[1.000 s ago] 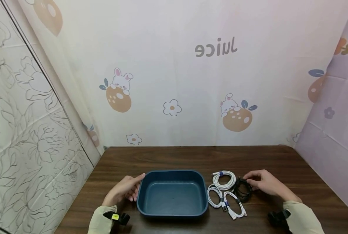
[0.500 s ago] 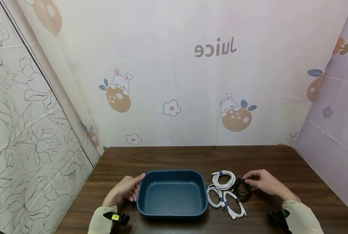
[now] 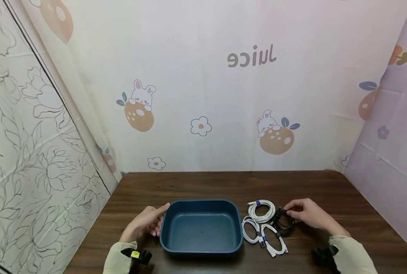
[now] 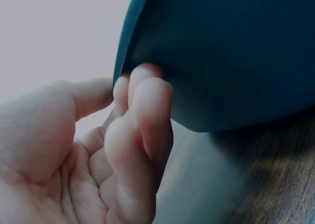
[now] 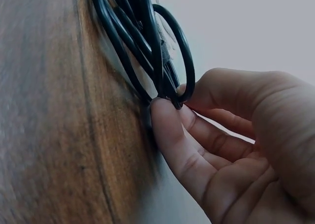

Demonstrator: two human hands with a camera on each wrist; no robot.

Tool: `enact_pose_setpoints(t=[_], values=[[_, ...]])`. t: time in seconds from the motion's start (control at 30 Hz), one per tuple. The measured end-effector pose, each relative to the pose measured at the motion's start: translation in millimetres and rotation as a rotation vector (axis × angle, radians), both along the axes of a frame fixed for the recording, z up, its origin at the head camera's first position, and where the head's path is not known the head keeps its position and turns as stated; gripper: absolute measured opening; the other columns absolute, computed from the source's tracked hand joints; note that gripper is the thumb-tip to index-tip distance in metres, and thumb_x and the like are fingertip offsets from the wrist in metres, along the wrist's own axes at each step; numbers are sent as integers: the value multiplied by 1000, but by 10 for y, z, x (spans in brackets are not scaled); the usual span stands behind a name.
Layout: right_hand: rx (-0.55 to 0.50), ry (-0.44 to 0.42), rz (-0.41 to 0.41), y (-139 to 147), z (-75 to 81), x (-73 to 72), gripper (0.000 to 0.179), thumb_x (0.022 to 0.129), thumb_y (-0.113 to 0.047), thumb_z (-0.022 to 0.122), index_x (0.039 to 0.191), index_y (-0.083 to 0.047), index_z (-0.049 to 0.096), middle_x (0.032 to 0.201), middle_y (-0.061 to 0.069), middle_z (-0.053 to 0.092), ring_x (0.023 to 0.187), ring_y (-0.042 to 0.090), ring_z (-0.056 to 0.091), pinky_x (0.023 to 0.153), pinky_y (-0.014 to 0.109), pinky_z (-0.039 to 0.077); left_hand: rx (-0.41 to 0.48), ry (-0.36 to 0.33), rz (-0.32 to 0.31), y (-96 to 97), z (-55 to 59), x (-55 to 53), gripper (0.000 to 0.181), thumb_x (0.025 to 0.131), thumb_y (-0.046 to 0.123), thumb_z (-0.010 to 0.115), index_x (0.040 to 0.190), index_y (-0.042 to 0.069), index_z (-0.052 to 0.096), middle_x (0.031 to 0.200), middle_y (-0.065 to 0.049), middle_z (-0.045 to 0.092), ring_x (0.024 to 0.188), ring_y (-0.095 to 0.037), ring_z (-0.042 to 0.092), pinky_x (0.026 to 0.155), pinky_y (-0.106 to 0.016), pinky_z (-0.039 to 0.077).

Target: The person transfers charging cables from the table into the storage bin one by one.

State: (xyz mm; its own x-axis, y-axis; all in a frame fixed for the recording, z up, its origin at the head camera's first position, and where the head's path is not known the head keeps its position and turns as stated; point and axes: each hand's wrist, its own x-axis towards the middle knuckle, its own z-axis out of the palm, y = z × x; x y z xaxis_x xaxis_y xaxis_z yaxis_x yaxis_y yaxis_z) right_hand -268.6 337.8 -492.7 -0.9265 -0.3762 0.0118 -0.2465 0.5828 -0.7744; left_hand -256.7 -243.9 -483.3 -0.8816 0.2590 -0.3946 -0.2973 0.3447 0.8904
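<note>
A dark blue rectangular plastic bin [image 3: 201,232] stands on the table with nothing inside. My left hand [image 3: 145,222] pinches its left rim; in the left wrist view the thumb is at the rim and curled fingers [image 4: 151,101] lie against the outer wall. Right of the bin, my right hand [image 3: 311,215] pinches the edge of a coiled black cable [image 3: 283,233]. Seen from the right wrist, thumb and fingertips close on the cable loops [image 5: 142,42] near the wood surface.
Three coiled white cables lie between bin and black coil: a larger one [image 3: 253,215] behind, a small one [image 3: 245,230] beside the bin, another [image 3: 274,252] in front. The brown wooden table [image 3: 203,184] ends at a patterned curtain [image 3: 203,95] behind.
</note>
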Motion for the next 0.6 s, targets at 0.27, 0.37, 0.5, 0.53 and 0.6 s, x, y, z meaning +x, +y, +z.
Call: enact_pose_setpoints(t=[0.27, 0.37, 0.5, 0.53, 0.6], values=[[32, 31, -16, -10, 23, 15, 14, 95, -5, 69, 106, 3, 72, 99, 15, 71, 71, 5, 64, 61, 27, 58, -9, -10, 4, -4, 12, 1, 63, 100, 64, 53, 66, 12, 61, 54, 0, 59, 42, -8, 56, 43, -23, 51], [28, 51, -18, -8, 34, 26, 13, 95, -4, 69, 105, 3, 73, 99, 14, 72, 70, 4, 63, 60, 26, 57, -9, -8, 6, -2, 14, 1, 63, 99, 65, 54, 66, 12, 61, 53, 0, 59, 42, -8, 56, 43, -24, 51], [27, 83, -13, 4, 50, 36, 12, 96, -4, 68, 105, 3, 73, 97, 14, 73, 69, 3, 62, 59, 26, 56, 1, -10, 5, 1, 14, 4, 63, 98, 66, 55, 66, 12, 62, 53, 1, 59, 42, -8, 56, 43, -24, 51], [28, 86, -10, 10, 53, 38, 12, 96, -4, 68, 105, 4, 72, 97, 15, 73, 69, 2, 62, 59, 25, 55, 4, -10, 3, 0, 11, 4, 63, 98, 66, 55, 67, 12, 62, 53, 1, 59, 42, -8, 56, 43, -24, 51], [34, 88, -11, 17, 57, 37, 12, 96, -3, 68, 105, 4, 72, 97, 14, 72, 69, 2, 61, 59, 25, 55, 8, -13, 0, -2, 2, 4, 63, 99, 65, 54, 67, 12, 62, 53, 1, 59, 42, -8, 57, 43, -24, 51]])
